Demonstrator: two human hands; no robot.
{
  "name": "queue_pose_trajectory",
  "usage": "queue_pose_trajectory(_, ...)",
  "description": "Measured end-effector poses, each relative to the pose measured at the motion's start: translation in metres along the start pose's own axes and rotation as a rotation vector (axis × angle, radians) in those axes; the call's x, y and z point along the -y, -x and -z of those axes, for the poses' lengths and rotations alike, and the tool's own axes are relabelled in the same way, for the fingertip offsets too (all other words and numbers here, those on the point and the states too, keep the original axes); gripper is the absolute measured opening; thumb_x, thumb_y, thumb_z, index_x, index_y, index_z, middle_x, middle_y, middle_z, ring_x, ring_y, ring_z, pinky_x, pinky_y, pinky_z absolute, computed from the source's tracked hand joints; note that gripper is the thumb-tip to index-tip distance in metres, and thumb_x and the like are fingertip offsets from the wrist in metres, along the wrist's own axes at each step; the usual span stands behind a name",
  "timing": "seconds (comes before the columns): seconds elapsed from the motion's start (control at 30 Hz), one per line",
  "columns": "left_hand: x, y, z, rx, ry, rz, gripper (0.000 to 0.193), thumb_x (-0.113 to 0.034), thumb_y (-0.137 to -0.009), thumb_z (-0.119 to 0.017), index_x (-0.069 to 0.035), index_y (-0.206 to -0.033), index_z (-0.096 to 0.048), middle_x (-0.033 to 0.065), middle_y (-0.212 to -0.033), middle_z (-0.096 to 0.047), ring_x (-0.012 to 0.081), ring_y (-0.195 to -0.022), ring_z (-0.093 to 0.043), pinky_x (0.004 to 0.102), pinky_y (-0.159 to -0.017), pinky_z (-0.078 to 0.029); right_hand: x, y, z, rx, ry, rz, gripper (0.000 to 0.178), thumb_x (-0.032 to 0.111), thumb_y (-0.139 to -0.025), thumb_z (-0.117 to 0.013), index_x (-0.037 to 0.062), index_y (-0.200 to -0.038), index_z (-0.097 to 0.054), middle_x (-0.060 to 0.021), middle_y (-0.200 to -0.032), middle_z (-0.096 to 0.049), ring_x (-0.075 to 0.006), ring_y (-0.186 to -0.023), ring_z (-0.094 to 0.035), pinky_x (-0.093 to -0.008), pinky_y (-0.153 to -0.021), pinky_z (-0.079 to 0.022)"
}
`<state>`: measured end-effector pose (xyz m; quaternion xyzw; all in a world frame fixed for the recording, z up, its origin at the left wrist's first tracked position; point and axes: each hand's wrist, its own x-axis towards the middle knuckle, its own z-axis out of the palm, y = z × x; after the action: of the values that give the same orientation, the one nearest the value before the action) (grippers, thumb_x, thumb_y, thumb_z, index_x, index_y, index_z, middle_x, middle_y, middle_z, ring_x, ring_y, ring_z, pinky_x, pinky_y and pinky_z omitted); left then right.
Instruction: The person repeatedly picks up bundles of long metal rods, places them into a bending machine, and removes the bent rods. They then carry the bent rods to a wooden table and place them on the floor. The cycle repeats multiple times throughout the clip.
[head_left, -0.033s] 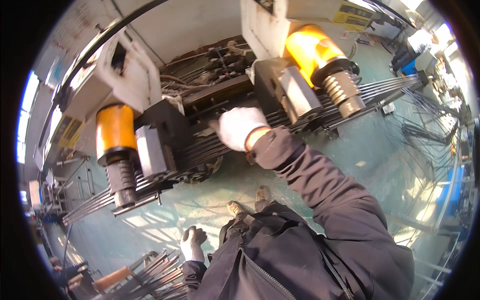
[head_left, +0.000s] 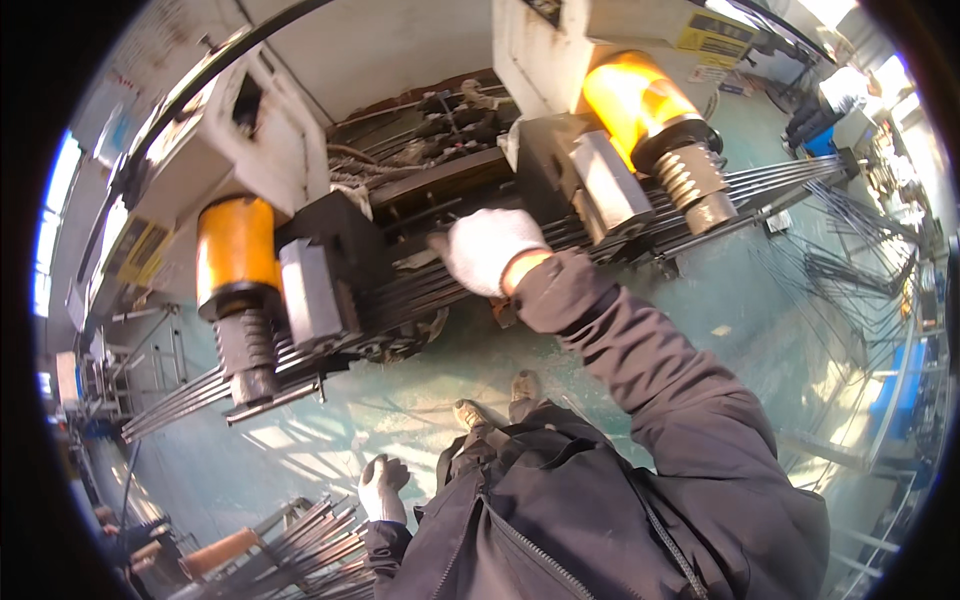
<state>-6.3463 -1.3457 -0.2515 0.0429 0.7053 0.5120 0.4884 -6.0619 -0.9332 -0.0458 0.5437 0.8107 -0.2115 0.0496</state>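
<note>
My right hand (head_left: 493,250), in a white glove with darkened fingertips, is over long dark metal rods (head_left: 410,306) lying across the machine. Its fingers look curled and closed, but the hand hides whatever they hold. A pale scrap (head_left: 418,259) lies just beside the fingertips. My left hand (head_left: 382,487), also gloved in white, hangs low at my side with nothing in it. Its fingers are loosely bent, with the thumb apart. Yellow cylinders, one on the left (head_left: 237,250) and one on the right (head_left: 632,98), flank the rods, each beside a grey metal block.
A bundle of metal bars (head_left: 310,550) lies at the lower left, close to my left hand. More thin rods (head_left: 850,265) are on the green floor at the right. Behind the rods is a cluttered machine recess (head_left: 440,125). Another person (head_left: 835,95) is far off at the upper right.
The machine and my right hand appear slightly farther right in the picture. My right hand stays at about the same place over the rods, and my left hand still hangs low.
</note>
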Motion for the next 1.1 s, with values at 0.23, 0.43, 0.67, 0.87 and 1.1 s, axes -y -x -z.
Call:
queue_pose_trajectory(0.23,0.096,-0.019,0.144,-0.245,-0.068,0.230,0.016,-0.016,-0.111,-0.071,0.000,-0.110,-0.067,0.0094,-0.074,-0.061,0.0207,-0.056,-0.056,0.0367,-0.050,-0.047,0.025,0.006,0.000,-0.063,0.123,-0.103,0.069,0.060,-0.116,-0.045,0.0053,-0.119,-0.086,-0.0239,-0.121,-0.083,-0.0432,-0.118,-0.078,-0.0527,-0.105,-0.061)
queue_pose_trajectory(0.43,0.111,-0.031,0.192,-0.405,0.100,0.223,0.029,-0.025,-0.110,-0.074,-0.004,-0.129,-0.067,0.0130,-0.093,-0.075,0.0249,-0.074,-0.071,0.0395,-0.065,-0.061,0.029,0.001,-0.013,-0.103,0.167,-0.145,0.070,0.062,-0.116,-0.044,0.0063,-0.119,-0.086,-0.0236,-0.119,-0.083,-0.0441,-0.117,-0.078,-0.0527,-0.104,-0.060)
queue_pose_trajectory(0.67,0.085,-0.057,0.173,-0.379,-0.003,0.114,0.021,-0.022,-0.104,-0.075,-0.001,-0.103,-0.077,0.0083,-0.080,-0.074,0.0172,-0.059,-0.062,0.0330,-0.051,-0.045,0.025,0.000,-0.019,-0.190,0.229,-0.072,0.063,0.058,-0.116,-0.047,0.0091,-0.108,-0.086,-0.0248,-0.105,-0.082,-0.0473,-0.104,-0.079,-0.0566,-0.094,-0.062)
queue_pose_trajectory(0.87,0.082,-0.086,0.142,-0.165,0.027,0.098,0.033,-0.018,-0.108,-0.073,0.005,-0.130,-0.071,0.0169,-0.096,-0.078,0.0275,-0.073,-0.076,0.0389,-0.065,-0.064,0.032,0.001,-0.029,-0.319,0.185,-0.064,0.054,0.054,-0.116,-0.052,0.0105,-0.114,-0.083,-0.0265,-0.103,-0.081,-0.0487,-0.102,-0.078,-0.0588,-0.091,-0.061)
queue_pose_trajectory(1.1,0.086,-0.108,0.128,0.075,-0.155,0.107,0.037,-0.024,-0.109,-0.075,0.003,-0.133,-0.071,0.0127,-0.098,-0.078,0.0201,-0.077,-0.074,0.0338,-0.070,-0.062,0.054,0.017,-0.033,-0.476,0.002,-0.039,0.048,0.051,-0.115,-0.053,0.0108,-0.112,-0.080,-0.0256,-0.107,-0.079,-0.0486,-0.107,-0.075,-0.0589,-0.094,-0.059)
